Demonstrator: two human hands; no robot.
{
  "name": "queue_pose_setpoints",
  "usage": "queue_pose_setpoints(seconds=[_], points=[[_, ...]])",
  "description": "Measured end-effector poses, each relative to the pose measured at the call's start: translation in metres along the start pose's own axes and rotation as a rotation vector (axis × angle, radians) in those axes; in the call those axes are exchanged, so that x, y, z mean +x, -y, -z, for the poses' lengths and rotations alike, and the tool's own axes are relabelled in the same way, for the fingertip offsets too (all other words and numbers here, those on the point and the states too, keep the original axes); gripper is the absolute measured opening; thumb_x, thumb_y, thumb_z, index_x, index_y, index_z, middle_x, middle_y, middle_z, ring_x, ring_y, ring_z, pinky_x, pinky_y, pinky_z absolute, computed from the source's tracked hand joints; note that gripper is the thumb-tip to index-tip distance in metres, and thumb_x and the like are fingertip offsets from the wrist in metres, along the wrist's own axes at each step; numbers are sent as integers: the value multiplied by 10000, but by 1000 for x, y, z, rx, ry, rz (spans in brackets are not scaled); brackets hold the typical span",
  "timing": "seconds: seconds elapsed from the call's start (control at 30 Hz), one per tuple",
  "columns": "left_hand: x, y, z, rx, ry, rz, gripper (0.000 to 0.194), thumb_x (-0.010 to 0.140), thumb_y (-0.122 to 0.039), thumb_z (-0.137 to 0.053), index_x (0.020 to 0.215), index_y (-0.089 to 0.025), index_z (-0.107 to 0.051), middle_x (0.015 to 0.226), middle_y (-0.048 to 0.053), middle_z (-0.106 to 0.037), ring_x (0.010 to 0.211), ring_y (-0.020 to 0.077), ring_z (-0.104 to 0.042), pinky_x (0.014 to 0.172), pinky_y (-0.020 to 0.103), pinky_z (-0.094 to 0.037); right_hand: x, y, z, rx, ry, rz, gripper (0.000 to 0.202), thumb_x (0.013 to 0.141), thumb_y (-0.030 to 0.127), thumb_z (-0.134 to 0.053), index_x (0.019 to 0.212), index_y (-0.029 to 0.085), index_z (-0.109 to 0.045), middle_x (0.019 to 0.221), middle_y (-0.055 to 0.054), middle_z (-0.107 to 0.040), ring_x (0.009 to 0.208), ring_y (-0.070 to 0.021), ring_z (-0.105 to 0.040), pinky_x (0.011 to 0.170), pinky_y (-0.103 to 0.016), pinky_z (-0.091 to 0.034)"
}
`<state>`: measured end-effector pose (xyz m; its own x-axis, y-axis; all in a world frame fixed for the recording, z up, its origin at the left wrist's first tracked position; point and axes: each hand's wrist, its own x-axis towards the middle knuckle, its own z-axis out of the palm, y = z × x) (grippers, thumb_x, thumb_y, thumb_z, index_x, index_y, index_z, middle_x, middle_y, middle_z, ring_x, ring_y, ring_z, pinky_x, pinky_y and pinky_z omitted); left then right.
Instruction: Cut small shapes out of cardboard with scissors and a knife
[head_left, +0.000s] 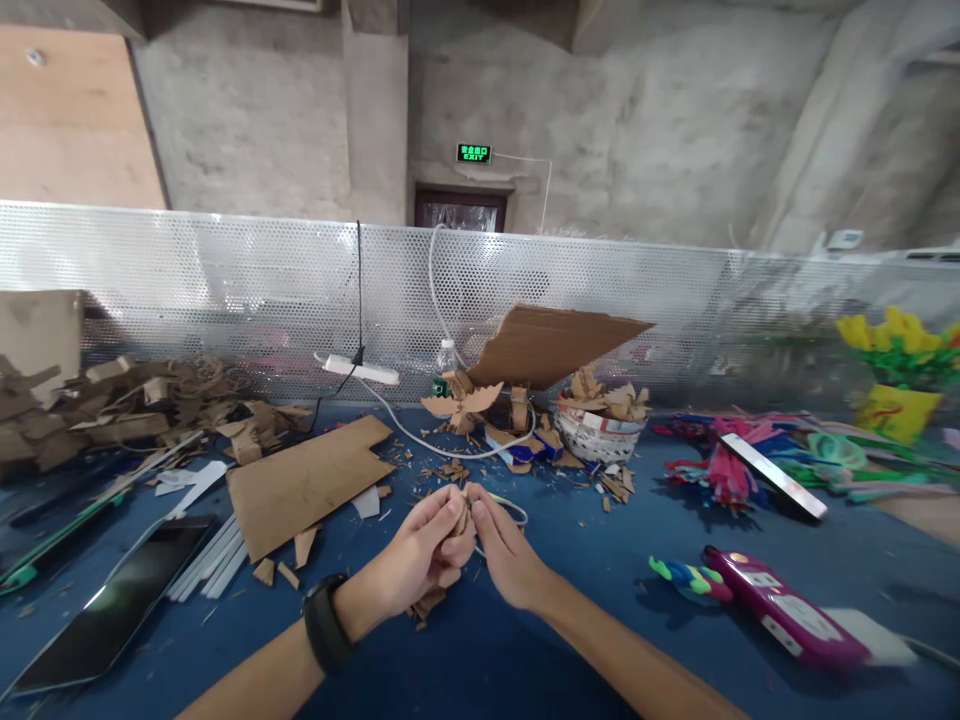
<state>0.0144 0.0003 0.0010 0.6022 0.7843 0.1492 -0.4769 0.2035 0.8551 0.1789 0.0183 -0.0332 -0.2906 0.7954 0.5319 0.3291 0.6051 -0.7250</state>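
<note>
My left hand [431,545], with a dark band on its wrist, is closed around a small piece of cardboard [463,518]. Fingers of my right hand [510,550] pinch the same piece from the other side, and the two hands touch at the fingertips. Most of the piece is hidden by the fingers. Under my left hand lie a few cardboard scraps [427,603] on the blue table [540,660]. A looped white cable [514,508] passes behind my right hand.
A cut cardboard sheet [307,480], white sticks [214,560] and a black tablet [120,605] lie left. Behind stand a cardboard figure [461,408] and a scrap-filled basket [600,435]. Rightward are pipe cleaners [727,465], a white phone [776,475] and a purple device [787,605].
</note>
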Motion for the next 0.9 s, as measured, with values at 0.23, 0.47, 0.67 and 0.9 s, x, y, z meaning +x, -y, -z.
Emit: queue_pose_setpoints(seconds=[0.23, 0.47, 0.67, 0.9], points=[[-1, 0, -3, -16, 29, -4, 498, 869, -572, -775, 822, -240, -406, 608, -104, -310, 496, 78, -167, 394, 168, -175, 2, -1, 6, -50, 24, 39, 524, 1086, 659, -262, 909, 268, -563, 859, -45, -589, 834, -235, -586, 832, -395, -567], [1, 4, 4, 10, 22, -3, 510, 861, -620, -763, 863, -238, -424, 601, -111, -298, 486, 71, -174, 387, 155, -167, 2, 6, 5, -32, 12, 25, 528, 1084, 659, -263, 899, 278, -578, 893, -54, -612, 890, -244, -601, 867, -375, -561], [0, 1, 3, 4, 25, -29, 482, 911, -581, -726, 825, -240, -396, 615, -100, -303, 505, 74, -149, 376, 158, -152, 2, -1, 5, -42, 17, -6, 542, 1077, 674, -284, 900, 260, -585, 865, -42, -598, 831, -229, -589, 813, -378, -561], [1, 4, 3, 3, 25, -19, 481, 889, -599, -739, 838, -233, -432, 609, -102, -312, 484, 67, -176, 381, 159, -163, 1, 0, 2, -14, -22, -7, 547, 1078, 663, -295, 954, 278, -662, 922, -68, -677, 890, -252, -649, 857, -388, -591]])
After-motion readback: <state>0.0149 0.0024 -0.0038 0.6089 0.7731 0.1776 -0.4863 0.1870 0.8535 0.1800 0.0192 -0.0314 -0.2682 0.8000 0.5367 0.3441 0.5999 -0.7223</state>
